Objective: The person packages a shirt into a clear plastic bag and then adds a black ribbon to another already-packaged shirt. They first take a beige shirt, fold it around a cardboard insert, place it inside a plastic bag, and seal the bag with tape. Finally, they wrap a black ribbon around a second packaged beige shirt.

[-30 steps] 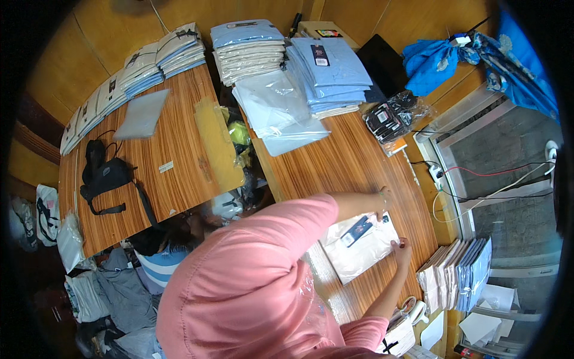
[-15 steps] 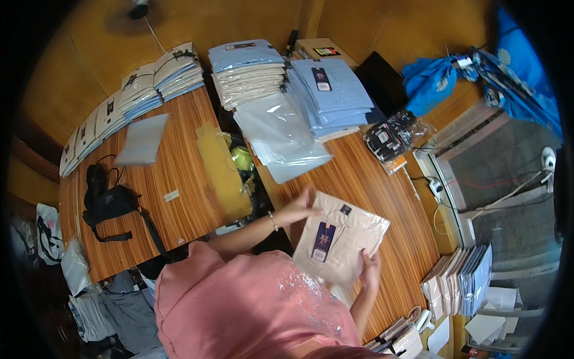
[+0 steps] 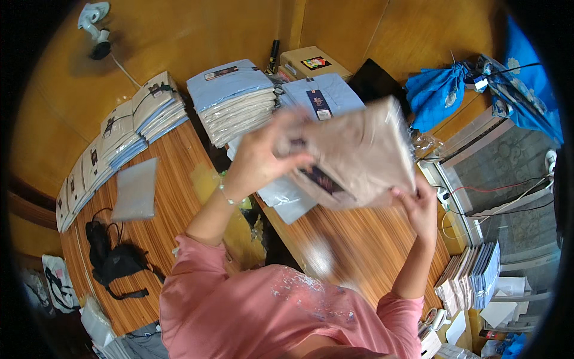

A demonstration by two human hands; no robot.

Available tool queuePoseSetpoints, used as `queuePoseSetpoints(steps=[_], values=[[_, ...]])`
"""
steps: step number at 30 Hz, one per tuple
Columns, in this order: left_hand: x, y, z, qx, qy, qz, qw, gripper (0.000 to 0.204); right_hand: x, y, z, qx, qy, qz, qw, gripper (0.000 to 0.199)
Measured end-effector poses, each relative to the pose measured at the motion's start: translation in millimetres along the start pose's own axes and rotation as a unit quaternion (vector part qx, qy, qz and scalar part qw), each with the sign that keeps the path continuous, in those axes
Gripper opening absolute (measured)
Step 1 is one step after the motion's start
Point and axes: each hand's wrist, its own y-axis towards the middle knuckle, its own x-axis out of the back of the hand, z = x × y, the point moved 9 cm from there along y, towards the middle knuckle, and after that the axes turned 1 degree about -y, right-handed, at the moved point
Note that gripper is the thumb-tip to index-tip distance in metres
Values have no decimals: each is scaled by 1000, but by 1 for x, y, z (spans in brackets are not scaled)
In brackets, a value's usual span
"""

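A beige folded shirt (image 3: 365,155) in a clear plastic bag is held up at a tilt over the table, with a dark tag (image 3: 323,178) on its front. My left hand (image 3: 260,154), smeared by motion, grips its left edge with the thumb across the front. At the lower right corner my right hand (image 3: 420,206) pinches the package, thumb in front and fingers partly hidden behind it. Beyond the package lies a blue shirt stack (image 3: 329,90), partly covered by it. A clear plastic bag pile (image 3: 290,203) shows beneath.
Another bagged shirt stack (image 3: 233,102) stands at the back. Tied shirt bundles (image 3: 119,134) line the left table edge, near a plastic sheet pile (image 3: 135,190) and a black bag (image 3: 119,263). More packed shirts (image 3: 469,278) stand at right. A cardboard box (image 3: 314,63) sits behind.
Both hands have lifted the bagged shirt up and away from my body, turning and tilting it. It now covers part of the blue stack. The view has shifted too.
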Motion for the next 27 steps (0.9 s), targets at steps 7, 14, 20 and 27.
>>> queuePoseSetpoints(steps=[7, 14, 20, 27], values=[[-58, 39, 117, 77, -406, -358, 837, 84, 11, 156, 93, 216, 66, -112, 968, 48], [-75, 188, 264, 110, -489, -383, 776, 67, 41, 140, 53, 142, -19, -113, 983, 51], [-204, 245, 445, 312, -524, -39, 791, 50, 52, 38, -58, -94, -69, -63, 991, 41], [-272, 175, 531, 535, -200, 233, 787, 50, 76, -54, -111, -268, -34, -120, 955, 40]])
